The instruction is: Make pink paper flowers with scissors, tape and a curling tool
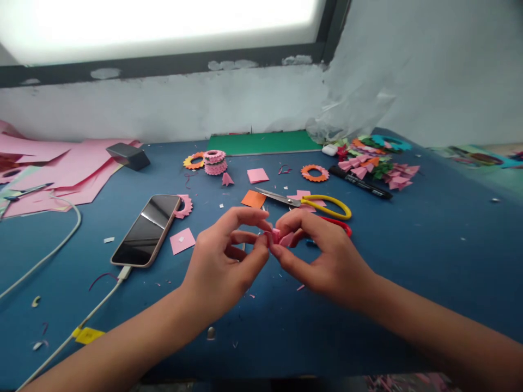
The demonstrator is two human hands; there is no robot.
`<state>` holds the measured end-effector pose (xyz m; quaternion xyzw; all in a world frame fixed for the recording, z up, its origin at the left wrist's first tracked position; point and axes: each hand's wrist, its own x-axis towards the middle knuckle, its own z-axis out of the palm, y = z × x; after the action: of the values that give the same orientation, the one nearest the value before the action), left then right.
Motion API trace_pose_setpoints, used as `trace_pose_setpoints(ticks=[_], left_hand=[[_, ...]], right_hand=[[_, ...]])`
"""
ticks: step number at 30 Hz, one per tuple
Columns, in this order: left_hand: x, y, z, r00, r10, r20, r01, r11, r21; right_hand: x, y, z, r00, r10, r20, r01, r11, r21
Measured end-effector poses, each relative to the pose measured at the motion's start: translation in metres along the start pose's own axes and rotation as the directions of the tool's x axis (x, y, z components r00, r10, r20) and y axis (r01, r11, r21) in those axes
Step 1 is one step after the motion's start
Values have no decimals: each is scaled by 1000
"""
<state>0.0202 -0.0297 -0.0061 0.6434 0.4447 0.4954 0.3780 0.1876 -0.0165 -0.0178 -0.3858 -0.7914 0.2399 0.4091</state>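
A small piece of folded pink paper (286, 239) is pinched between my two hands above the middle of the table. My left hand (229, 256) grips its left end between thumb and fingers. My right hand (322, 253) closes on the other side, and the fingers hide much of the paper. Just behind the hands lie scissors (327, 206) with yellow and red handles, their blades pointing left. An orange paper square (254, 198) rests under the blade tips. To the left of my left hand is a pink paper square (182, 240) with a white scrap on it.
A phone (146, 231) with a white charging cable (100, 305) lies at left, near pink sheets (81, 169). Scalloped paper rings (315, 173), a black marker (359, 182) and a pile of folded paper pieces (379, 163) sit farther back. A green board (265, 142) lies along the wall.
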Motion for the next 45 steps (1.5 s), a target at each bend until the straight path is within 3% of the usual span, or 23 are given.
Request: trace_pose_setpoints(ticks=[13, 21, 28, 35, 41, 43, 45], left_hand=[[-8, -6, 4, 998, 61, 13, -61, 998, -3], [0, 3, 3, 990, -139, 0, 136, 972, -194], [4, 6, 0, 979, -201, 27, 201, 947, -250], [4, 4, 2, 981, -190, 44, 194, 939, -283], [14, 0, -4, 981, -194, -18, 185, 955, -233], [20, -6, -9, 979, -198, -45, 189, 969, -158], [26, -12, -14, 979, -201, -35, 199, 978, -58]], right_hand=[[-2, -4, 4, 999, 39, -7, -39, 999, 6], [-1, -5, 2, 999, 40, 34, -43, 994, 102], [-2, -5, 1, 998, 23, 54, -28, 995, 94], [-5, -4, 3, 997, -73, 13, 73, 997, -11], [2, 4, -2, 997, -46, 59, 47, 999, -16], [10, 14, -11, 998, 4, 68, 2, 995, -97], [20, 30, -24, 994, 99, 48, -77, 941, -328]])
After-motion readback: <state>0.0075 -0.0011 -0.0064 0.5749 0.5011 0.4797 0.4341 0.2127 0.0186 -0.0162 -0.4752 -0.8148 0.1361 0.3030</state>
